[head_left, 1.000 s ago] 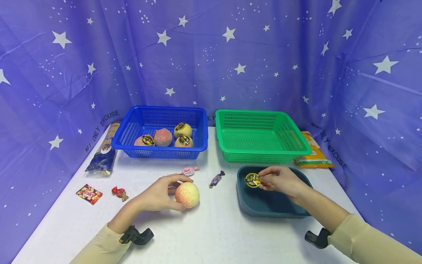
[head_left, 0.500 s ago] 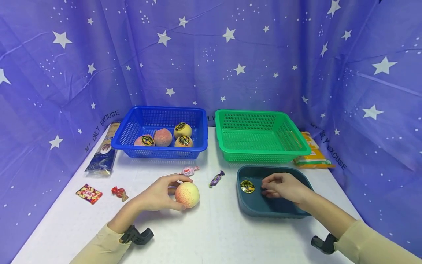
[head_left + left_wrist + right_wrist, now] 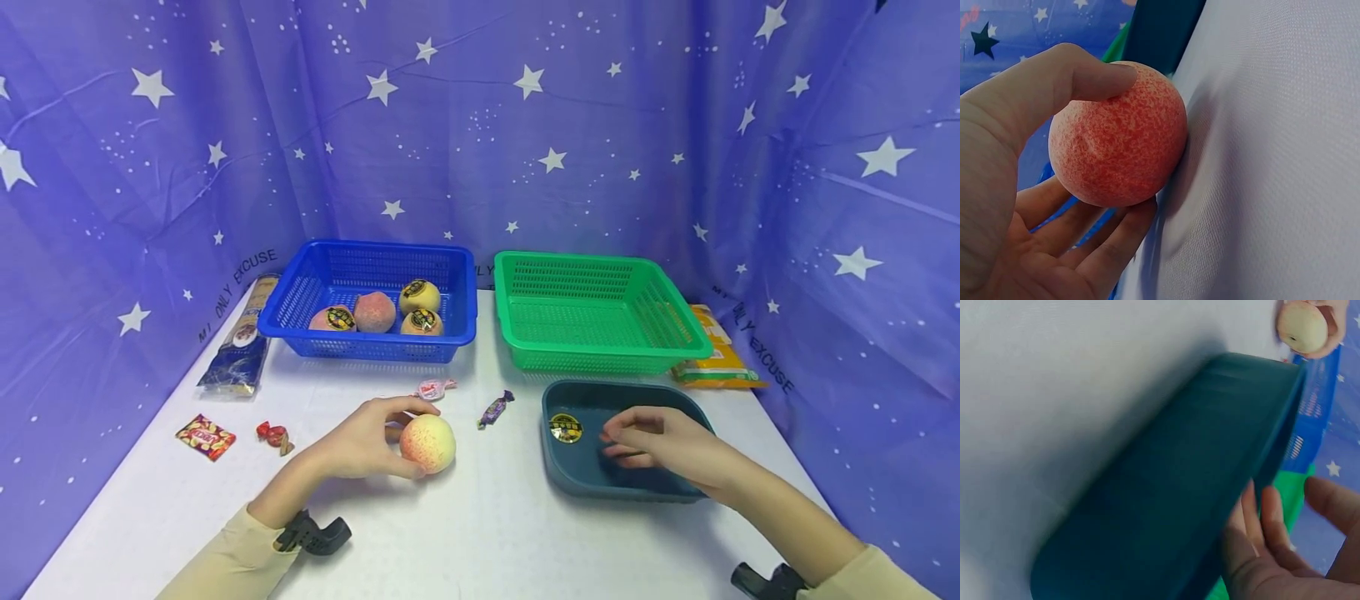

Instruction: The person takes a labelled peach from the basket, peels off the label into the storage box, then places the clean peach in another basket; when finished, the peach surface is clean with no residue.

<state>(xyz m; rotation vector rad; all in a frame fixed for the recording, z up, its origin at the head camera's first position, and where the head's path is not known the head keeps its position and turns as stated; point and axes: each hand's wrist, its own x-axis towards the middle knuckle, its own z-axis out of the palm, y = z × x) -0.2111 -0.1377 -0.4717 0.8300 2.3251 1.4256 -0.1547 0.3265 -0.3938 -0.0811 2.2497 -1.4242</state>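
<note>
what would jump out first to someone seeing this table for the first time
Probably the purple starry curtain behind the table, with a blue basket of fruit and a green basket side by side before it. Nearer, the left hand grips a yellow-and-pink fruit. To its right, a black-and-gold sticker shows inside the dark teal tub.

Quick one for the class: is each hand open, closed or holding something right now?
Left hand: holding the round pink-and-yellow fruit.
Right hand: open, holding nothing, at the dark teal tub, apart from the round sticker.
</note>
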